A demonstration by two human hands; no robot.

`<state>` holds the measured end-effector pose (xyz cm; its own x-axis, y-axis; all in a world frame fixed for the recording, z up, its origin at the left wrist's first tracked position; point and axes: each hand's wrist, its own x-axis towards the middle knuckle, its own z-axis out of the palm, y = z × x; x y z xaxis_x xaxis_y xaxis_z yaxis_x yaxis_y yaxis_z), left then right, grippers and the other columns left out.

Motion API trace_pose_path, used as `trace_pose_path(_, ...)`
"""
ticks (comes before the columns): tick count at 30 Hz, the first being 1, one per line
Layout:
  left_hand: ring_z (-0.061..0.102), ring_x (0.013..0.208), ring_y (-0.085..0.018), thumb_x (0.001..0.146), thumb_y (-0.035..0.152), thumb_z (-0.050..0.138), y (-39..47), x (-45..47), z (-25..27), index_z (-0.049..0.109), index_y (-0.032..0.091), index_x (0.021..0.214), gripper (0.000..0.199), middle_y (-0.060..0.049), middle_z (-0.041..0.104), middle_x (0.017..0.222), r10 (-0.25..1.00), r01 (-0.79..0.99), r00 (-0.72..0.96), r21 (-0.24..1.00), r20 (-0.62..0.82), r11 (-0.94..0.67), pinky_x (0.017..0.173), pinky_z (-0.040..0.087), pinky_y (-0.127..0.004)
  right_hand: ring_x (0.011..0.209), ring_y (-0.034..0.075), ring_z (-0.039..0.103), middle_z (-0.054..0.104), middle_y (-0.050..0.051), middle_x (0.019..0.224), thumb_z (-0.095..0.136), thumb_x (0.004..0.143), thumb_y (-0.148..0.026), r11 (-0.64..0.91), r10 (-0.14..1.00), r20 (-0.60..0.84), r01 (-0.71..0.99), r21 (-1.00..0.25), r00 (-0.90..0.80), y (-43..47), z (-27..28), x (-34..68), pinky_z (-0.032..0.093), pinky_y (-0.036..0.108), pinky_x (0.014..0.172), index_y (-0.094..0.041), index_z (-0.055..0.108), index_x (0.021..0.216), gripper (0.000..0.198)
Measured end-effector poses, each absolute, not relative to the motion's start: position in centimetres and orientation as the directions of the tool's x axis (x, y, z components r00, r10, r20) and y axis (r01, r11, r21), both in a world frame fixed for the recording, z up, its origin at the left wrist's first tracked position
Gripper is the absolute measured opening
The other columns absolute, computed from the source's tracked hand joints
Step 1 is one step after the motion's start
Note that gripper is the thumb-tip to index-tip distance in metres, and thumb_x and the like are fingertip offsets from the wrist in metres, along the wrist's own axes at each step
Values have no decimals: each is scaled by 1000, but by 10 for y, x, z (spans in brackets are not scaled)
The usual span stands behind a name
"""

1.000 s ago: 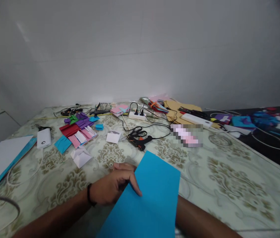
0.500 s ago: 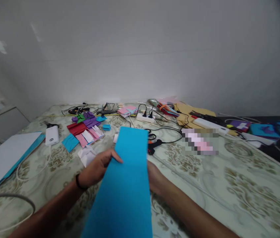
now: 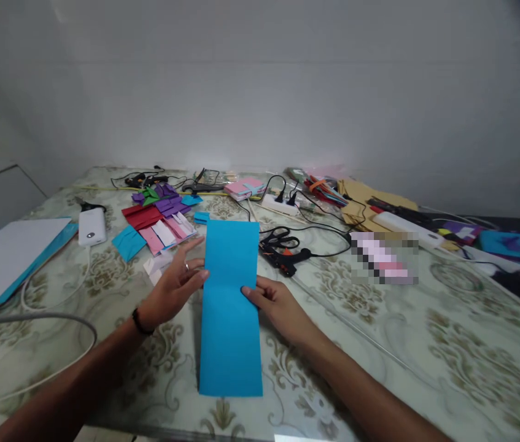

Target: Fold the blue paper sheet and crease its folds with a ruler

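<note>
A long strip of blue paper (image 3: 231, 344) stands in front of me, its lower end near the table's front part, a faint crease across its upper half. My right hand (image 3: 282, 307) grips the right edge, thumb on the face and fingers behind. At the left edge, my left hand (image 3: 174, 288) has its thumb tip on the paper and its other fingers spread, their tips reaching the edge; it holds the strip lightly. Folded paper pieces in red (image 3: 141, 217), purple (image 3: 170, 204) and pink (image 3: 151, 240) lie beyond my left hand.
A black glue gun (image 3: 290, 261) and black-handled scissors (image 3: 280, 236) lie right of the paper. A white power bank (image 3: 91, 227) and white sheets (image 3: 15, 245) are on the left. Farther back are a power strip (image 3: 279, 204), cables and brown paper (image 3: 374, 196).
The blue paper has moved down and away from me, so its lower end now shows. My left thumb has shifted to its edge with the fingers spreading; my right thumb now shows on its face.
</note>
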<state>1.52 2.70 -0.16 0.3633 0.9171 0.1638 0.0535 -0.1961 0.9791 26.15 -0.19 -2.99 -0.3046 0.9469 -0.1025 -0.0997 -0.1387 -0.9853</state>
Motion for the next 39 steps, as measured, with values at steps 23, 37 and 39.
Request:
trace_pose_path(23, 56, 65, -15, 97, 51, 54, 31, 15, 0, 55, 19, 74, 39, 1, 58, 69, 817, 377, 576, 894, -22, -242, 60, 43, -24, 61, 15, 46, 51, -2, 63, 63, 86, -73, 30, 953, -2, 100, -995, -301, 0, -19, 267, 37, 28, 59, -20, 54, 67, 56)
trace_pose_path(37, 53, 65, -14, 98, 48, 51, 31, 14, -2, 49, 19, 71, 40, 2, 54, 67, 822, 417, 569, 869, -19, -268, 60, 41, -24, 63, 17, 51, 58, 0, 66, 63, 88, -69, 40, 949, 0, 122, -992, -315, -1, -14, 271, 41, 28, 61, -20, 60, 71, 53)
trace_pose_path(39, 53, 64, -14, 97, 48, 52, 32, 14, -2, 47, 20, 69, 40, 2, 53, 65, 817, 415, 576, 869, -21, -270, 59, 41, -24, 63, 17, 50, 56, 0, 65, 62, 89, -69, 47, 953, 8, 121, -991, -304, -1, -14, 271, 40, 28, 60, -20, 59, 69, 52)
